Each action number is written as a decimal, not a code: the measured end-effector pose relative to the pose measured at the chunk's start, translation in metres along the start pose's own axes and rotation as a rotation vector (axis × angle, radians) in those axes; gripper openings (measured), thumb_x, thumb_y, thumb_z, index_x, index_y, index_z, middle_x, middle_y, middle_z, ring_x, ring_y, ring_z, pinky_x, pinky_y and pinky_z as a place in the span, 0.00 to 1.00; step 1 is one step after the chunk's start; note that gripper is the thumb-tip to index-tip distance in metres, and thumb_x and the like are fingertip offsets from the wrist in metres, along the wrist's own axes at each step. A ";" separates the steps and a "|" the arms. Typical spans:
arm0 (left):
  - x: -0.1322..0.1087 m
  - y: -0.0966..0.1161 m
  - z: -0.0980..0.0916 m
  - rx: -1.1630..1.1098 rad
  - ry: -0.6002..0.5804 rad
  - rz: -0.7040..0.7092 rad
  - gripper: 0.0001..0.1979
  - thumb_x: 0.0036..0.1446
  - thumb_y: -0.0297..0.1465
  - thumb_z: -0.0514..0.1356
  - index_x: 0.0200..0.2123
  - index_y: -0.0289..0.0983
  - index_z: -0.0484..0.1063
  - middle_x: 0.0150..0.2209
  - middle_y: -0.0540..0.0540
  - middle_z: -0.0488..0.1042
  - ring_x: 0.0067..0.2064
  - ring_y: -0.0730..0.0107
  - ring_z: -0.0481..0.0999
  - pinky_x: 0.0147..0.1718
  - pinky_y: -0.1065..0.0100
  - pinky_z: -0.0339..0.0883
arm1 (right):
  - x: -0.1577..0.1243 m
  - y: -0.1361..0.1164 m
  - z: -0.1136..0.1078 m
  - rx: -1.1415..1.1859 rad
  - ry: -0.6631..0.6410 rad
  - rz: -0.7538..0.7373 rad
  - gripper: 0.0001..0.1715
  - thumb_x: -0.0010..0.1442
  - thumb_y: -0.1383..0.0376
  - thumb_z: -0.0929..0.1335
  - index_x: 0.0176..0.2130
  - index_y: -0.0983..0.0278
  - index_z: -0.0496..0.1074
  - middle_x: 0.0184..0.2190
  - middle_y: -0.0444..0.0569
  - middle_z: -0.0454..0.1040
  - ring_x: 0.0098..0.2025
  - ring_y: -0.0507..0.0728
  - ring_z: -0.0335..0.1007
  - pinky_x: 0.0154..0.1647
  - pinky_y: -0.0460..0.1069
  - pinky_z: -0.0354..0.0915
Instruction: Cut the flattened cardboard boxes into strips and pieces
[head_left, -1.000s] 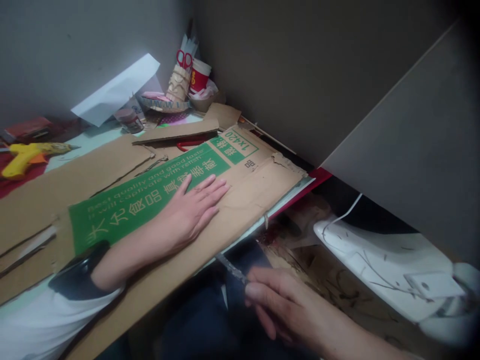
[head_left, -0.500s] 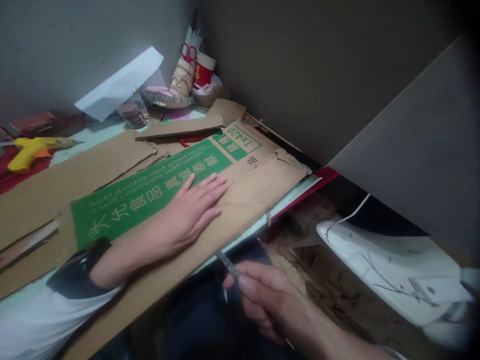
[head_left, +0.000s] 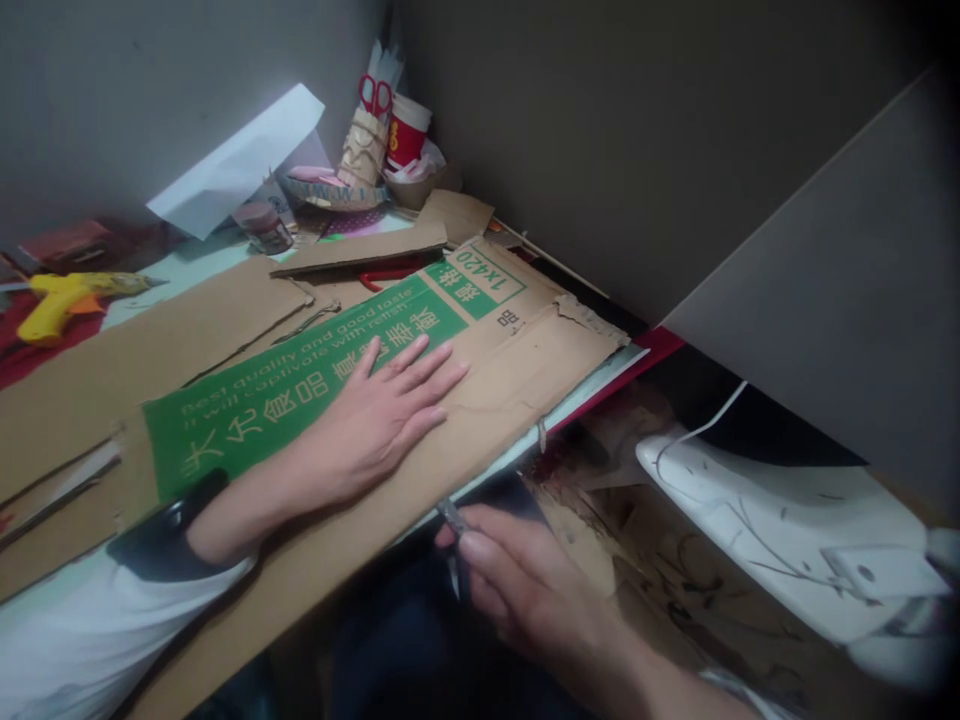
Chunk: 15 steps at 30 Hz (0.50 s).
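My left hand [head_left: 390,420] lies flat with its fingers spread on a brown cardboard sheet [head_left: 517,370] that has a green printed panel [head_left: 247,400]. Just below the sheet's near edge, my right hand [head_left: 517,560] is closed around a slim grey metal tool [head_left: 452,516], its kind not clear. The tool's front end meets or nearly meets the cardboard edge; I cannot tell which. A thin pale pointed piece [head_left: 454,578] shows under the right fingers, the rest of it hidden by the hand.
Behind the sheet lie more cardboard pieces [head_left: 195,310] and a yellow glue gun [head_left: 60,305]. Red-handled scissors [head_left: 375,95] stand in a holder beside a red and white cup [head_left: 409,130]. A grey wall [head_left: 570,150] bounds the back right. A white object [head_left: 757,530] with a cord is at right.
My right hand and the metal tool have moved slightly up and to the left, nearer the cardboard edge. The left fingers have spread a little wider on the sheet.
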<state>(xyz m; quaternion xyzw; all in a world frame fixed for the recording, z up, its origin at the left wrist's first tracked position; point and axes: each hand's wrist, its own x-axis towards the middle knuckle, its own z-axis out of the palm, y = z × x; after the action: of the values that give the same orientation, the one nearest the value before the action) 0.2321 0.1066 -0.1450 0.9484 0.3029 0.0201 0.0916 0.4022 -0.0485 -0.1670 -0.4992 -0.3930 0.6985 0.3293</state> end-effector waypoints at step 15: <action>0.001 0.001 0.001 0.050 -0.016 -0.009 0.28 0.72 0.45 0.36 0.71 0.48 0.46 0.74 0.51 0.42 0.74 0.60 0.38 0.68 0.39 0.30 | -0.003 0.002 0.007 -0.171 0.010 -0.013 0.16 0.70 0.59 0.59 0.41 0.61 0.72 0.22 0.40 0.62 0.26 0.51 0.60 0.26 0.45 0.55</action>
<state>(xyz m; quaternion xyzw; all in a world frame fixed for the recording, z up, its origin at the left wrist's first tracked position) 0.2341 0.1063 -0.1455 0.9492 0.3067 0.0045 0.0701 0.3964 -0.0537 -0.1662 -0.5266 -0.4525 0.6577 0.2920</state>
